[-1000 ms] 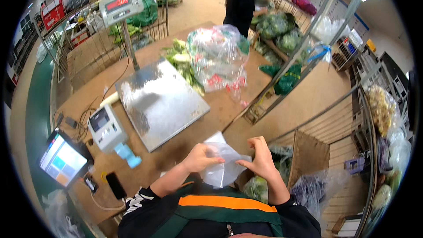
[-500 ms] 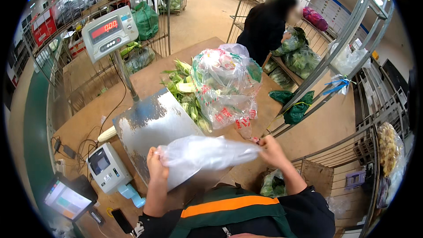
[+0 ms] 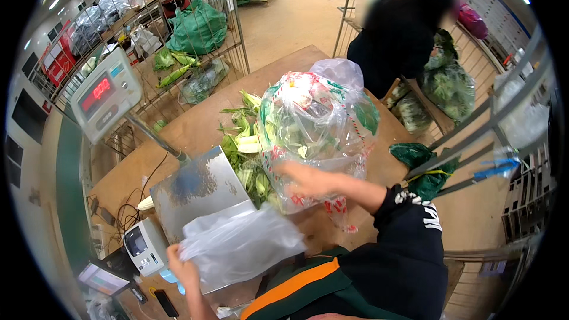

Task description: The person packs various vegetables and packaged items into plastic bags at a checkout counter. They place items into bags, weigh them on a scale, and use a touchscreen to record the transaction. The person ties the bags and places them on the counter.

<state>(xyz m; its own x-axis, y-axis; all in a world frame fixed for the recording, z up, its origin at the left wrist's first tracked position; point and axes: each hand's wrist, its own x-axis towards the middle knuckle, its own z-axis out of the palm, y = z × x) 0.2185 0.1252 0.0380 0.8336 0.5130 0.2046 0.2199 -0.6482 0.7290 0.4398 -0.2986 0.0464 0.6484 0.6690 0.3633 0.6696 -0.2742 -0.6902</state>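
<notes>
My left hand [image 3: 185, 268] is closed on the edge of a clear plastic bag [image 3: 243, 246], which hangs loose and partly blurred over the near side of the scale's steel platform [image 3: 198, 186]. My right hand [image 3: 305, 179] is stretched forward, fingers apart and somewhat blurred, with nothing visible in it. It is over the near left side of a large clear bag with red and green print [image 3: 320, 121]. Whether it touches that bag I cannot tell. Left of the large bag, corn ears in pale green husks [image 3: 255, 181] are heaped beside the platform.
On the left stand the scale's display [image 3: 106, 95], a label printer [image 3: 144, 248] and a screen [image 3: 102, 278]. A phone [image 3: 166, 302] lies near the front edge. At the back right, a person in dark clothes [image 3: 391, 38] bends by a cage trolley with bagged greens [image 3: 448, 92].
My right hand has let go of the plastic bag and moved forward to the large printed bag. My left hand has drawn the plastic bag down and left. The view has shifted.
</notes>
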